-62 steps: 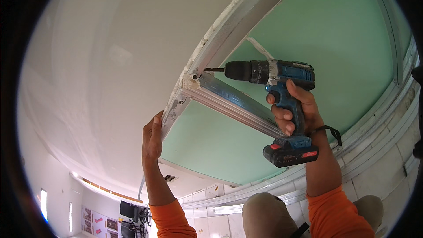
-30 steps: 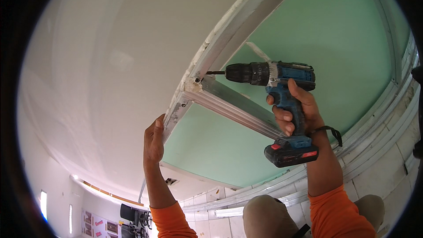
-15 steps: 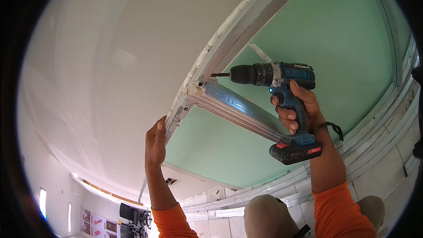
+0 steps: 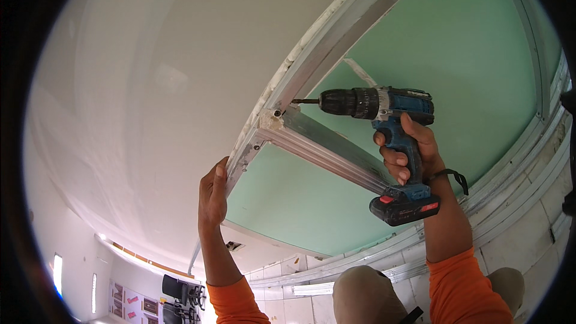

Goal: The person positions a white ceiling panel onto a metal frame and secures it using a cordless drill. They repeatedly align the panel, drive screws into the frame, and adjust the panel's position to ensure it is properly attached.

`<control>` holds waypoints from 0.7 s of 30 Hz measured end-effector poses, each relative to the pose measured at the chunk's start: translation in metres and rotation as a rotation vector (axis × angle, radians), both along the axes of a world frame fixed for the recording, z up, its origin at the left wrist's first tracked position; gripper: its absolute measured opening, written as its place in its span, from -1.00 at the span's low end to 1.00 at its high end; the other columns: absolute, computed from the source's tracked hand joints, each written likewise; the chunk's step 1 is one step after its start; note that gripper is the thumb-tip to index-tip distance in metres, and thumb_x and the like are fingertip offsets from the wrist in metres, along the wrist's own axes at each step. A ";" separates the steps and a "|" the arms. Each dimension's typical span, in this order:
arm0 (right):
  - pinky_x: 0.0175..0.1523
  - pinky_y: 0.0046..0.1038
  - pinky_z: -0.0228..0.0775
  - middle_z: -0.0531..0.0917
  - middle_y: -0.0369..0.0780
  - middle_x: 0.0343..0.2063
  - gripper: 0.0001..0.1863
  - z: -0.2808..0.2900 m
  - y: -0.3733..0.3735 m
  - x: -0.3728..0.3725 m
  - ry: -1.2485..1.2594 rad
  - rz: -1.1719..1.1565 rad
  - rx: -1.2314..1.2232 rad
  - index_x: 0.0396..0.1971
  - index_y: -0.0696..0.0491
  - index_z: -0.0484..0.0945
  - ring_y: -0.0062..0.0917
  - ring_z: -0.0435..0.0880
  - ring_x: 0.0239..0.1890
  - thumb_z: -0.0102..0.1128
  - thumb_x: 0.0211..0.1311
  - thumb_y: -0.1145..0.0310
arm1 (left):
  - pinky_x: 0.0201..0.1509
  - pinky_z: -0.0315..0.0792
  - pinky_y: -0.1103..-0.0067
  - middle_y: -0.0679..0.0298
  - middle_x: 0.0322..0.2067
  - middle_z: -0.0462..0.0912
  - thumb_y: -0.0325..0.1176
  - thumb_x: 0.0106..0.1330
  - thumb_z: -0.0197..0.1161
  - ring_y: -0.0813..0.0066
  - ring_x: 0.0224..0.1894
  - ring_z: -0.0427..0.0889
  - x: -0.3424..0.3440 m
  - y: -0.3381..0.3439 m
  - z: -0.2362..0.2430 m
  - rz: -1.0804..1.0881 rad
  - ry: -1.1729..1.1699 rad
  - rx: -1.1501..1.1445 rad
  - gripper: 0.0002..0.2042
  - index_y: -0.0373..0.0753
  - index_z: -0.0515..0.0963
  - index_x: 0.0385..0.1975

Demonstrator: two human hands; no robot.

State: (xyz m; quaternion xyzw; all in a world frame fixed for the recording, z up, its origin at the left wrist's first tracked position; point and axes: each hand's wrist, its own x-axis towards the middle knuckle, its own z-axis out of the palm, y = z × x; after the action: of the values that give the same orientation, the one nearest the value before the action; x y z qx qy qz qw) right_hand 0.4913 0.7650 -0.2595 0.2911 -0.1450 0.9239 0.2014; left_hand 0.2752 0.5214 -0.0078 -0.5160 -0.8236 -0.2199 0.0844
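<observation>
My right hand (image 4: 414, 150) is wrapped round the grip of a blue and black cordless drill (image 4: 375, 105), a finger near its trigger. The thin drill bit (image 4: 307, 101) points left, its tip close to the metal frame along the panel edge, just above the corner of a metal crossbar (image 4: 336, 150); whether it touches cannot be made out. Lower down, my left hand (image 4: 213, 195) grips the edge of the large white wall panel (image 4: 174, 84), thumb on the near side. Screws (image 4: 277, 113) show at the joint between frame and crossbar.
Green board (image 4: 474, 54) backs the frame on the right. Long metal profiles (image 4: 504, 204) lie along the tiled floor (image 4: 522, 246). My knee (image 4: 366, 291) is bent below. Black chairs (image 4: 177, 291) stand far off at lower left.
The drill has shifted slightly right, its bit drawing back a little from the joint. Its small light, lit before, is off, and the blue glow on the crossbar is gone. My left hand stays put.
</observation>
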 end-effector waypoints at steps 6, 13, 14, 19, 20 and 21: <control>-0.61 -0.45 0.56 0.53 -0.21 -0.71 -0.39 -0.002 -0.002 -0.002 0.031 -0.005 -0.010 -0.18 0.25 0.48 -0.39 0.64 -0.72 0.07 0.40 -0.14 | 0.11 0.35 0.43 0.07 -0.15 0.65 0.33 0.46 -0.23 0.34 -0.06 0.53 0.001 0.001 0.002 0.009 -0.018 -0.010 -0.18 -0.42 0.47 0.23; -0.60 -0.44 0.56 0.53 -0.21 -0.71 -0.38 -0.001 -0.006 0.000 0.011 -0.024 -0.038 -0.19 0.26 0.50 -0.40 0.64 -0.73 0.06 0.40 -0.14 | 0.11 0.35 0.44 0.07 -0.14 0.65 0.33 0.46 -0.23 0.33 -0.07 0.53 0.010 0.003 0.001 -0.016 -0.039 0.013 -0.18 -0.42 0.48 0.22; -0.61 -0.44 0.56 0.53 -0.21 -0.71 -0.39 -0.002 -0.006 0.000 0.016 -0.018 -0.039 -0.19 0.26 0.50 -0.40 0.64 -0.73 0.06 0.41 -0.14 | 0.11 0.35 0.44 0.07 -0.14 0.65 0.33 0.46 -0.23 0.33 -0.07 0.53 0.010 0.003 0.001 -0.010 -0.038 0.009 -0.18 -0.42 0.48 0.22; -0.61 -0.43 0.56 0.53 -0.20 -0.71 -0.39 -0.002 -0.007 0.000 0.031 -0.027 -0.028 -0.20 0.24 0.50 -0.39 0.64 -0.72 0.05 0.41 -0.14 | 0.11 0.35 0.46 0.07 -0.13 0.65 0.31 0.47 -0.23 0.34 -0.07 0.53 0.012 0.000 0.003 -0.008 -0.027 0.008 -0.19 -0.42 0.48 0.22; -0.61 -0.43 0.56 0.53 -0.20 -0.71 -0.39 -0.002 -0.007 0.001 0.028 -0.017 -0.020 -0.20 0.24 0.50 -0.40 0.64 -0.73 0.06 0.41 -0.15 | 0.11 0.35 0.46 0.07 -0.13 0.65 0.32 0.47 -0.23 0.34 -0.06 0.53 0.013 0.000 0.004 -0.013 -0.032 0.011 -0.19 -0.42 0.48 0.22; -0.61 -0.44 0.56 0.53 -0.20 -0.71 -0.39 -0.002 -0.007 0.002 0.025 -0.007 -0.013 -0.20 0.24 0.50 -0.40 0.64 -0.73 0.06 0.40 -0.15 | 0.12 0.35 0.46 0.07 -0.13 0.65 0.32 0.47 -0.23 0.34 -0.06 0.54 0.013 0.000 0.004 -0.017 -0.039 0.013 -0.19 -0.43 0.48 0.22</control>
State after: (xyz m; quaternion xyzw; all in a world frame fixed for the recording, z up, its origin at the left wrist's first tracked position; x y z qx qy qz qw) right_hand 0.4933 0.7577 -0.2612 0.3006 -0.1373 0.9205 0.2082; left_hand 0.2886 0.5210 -0.0035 -0.5179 -0.8193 -0.2357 0.0700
